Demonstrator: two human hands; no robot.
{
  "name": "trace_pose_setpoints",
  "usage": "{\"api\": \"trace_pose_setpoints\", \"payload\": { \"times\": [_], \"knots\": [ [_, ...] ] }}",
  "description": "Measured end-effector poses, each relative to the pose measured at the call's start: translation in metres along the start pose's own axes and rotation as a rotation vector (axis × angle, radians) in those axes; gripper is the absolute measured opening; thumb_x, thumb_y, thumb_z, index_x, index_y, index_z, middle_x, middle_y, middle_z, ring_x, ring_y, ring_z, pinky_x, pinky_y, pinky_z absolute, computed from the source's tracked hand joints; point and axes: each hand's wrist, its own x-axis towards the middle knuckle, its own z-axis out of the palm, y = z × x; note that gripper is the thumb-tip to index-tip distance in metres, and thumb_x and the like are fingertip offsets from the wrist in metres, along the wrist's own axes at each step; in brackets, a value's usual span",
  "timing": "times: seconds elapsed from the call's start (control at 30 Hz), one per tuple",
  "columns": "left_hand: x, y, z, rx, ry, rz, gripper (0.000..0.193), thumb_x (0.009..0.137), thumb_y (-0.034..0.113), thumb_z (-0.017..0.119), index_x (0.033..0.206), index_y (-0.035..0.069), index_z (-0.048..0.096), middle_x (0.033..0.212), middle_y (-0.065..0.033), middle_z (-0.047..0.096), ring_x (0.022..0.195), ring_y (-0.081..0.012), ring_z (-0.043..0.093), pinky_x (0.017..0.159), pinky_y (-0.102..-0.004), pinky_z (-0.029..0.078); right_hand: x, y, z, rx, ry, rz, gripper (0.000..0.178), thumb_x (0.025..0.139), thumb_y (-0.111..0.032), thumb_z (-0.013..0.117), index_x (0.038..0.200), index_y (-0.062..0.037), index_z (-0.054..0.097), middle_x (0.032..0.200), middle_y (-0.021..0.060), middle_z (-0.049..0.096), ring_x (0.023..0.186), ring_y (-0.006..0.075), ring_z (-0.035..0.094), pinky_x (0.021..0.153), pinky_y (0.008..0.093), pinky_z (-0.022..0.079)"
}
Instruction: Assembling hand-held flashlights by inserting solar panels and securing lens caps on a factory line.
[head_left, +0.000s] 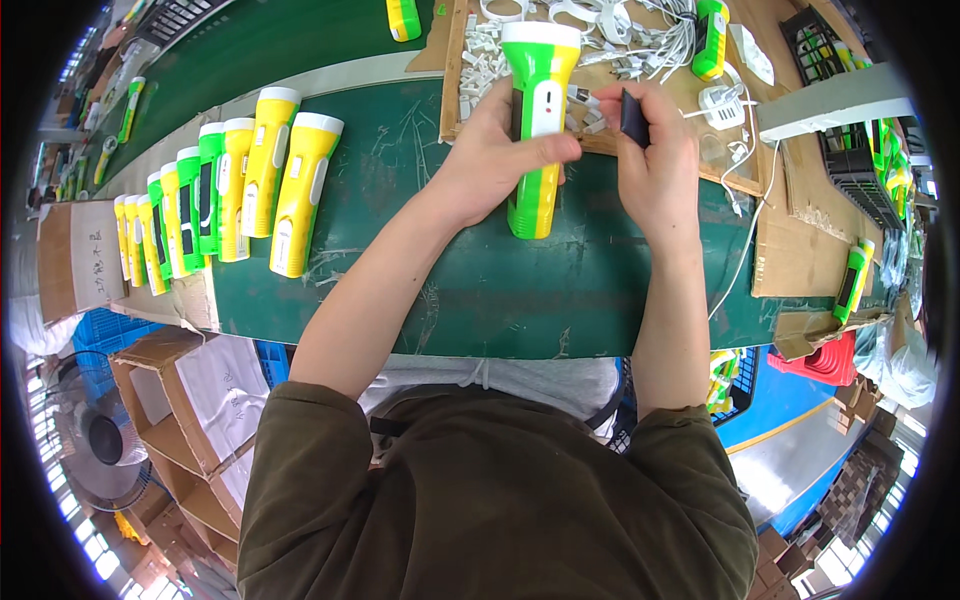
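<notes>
My left hand (500, 150) is wrapped round a flashlight (545, 75) with a white head rim and a green and yellow body. The flashlight stands nearly upright in the view, its white panel with a small dark port turned toward me. Just to its right, my right hand (655, 160) is closed, its fingertips pinching a white cable plug (582, 96) that points at the panel. A dark flat piece (633, 118) also sits between the fingers of that hand; its kind is unclear. A white cable runs from behind the hand to a white charger block (722, 106).
Several yellow and green flashlights (305, 195) stand in a row at the left of the green table (480, 300). A wooden-edged tray (452, 75) of white cables and plugs lies at the far side. Another flashlight (711, 40) rests there. A grey post (830, 105) juts in at right.
</notes>
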Motion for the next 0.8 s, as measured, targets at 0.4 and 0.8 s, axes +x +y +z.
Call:
{"api": "trace_pose_setpoints", "payload": {
  "times": [0.4,0.8],
  "knots": [
    [0.001,-0.006,0.015,0.213,0.047,0.096,0.062,0.082,0.009,0.076,0.127,-0.001,0.035,0.102,-0.0108,0.061,0.089,-0.016,0.064,0.076,-0.0319,0.054,-0.004,0.011,0.003,-0.113,0.051,-0.054,0.017,0.088,-0.016,0.069,0.094,-0.001,0.063,0.077,0.0094,0.067,0.067,0.0233,0.063,0.068,0.0305,0.051],
    [0.001,-0.011,0.009,0.568,0.19,0.243,0.071,0.077,0.013,0.079,0.126,-0.003,0.031,0.107,-0.014,0.059,0.095,-0.0144,0.062,0.076,-0.0291,0.052,-0.004,-0.002,0.01,-0.18,0.152,-0.028,0.026,0.085,-0.026,0.073,0.087,-0.002,0.065,0.069,0.0118,0.06,0.059,0.0253,0.057,0.055,0.032,0.045]
  ]
}}
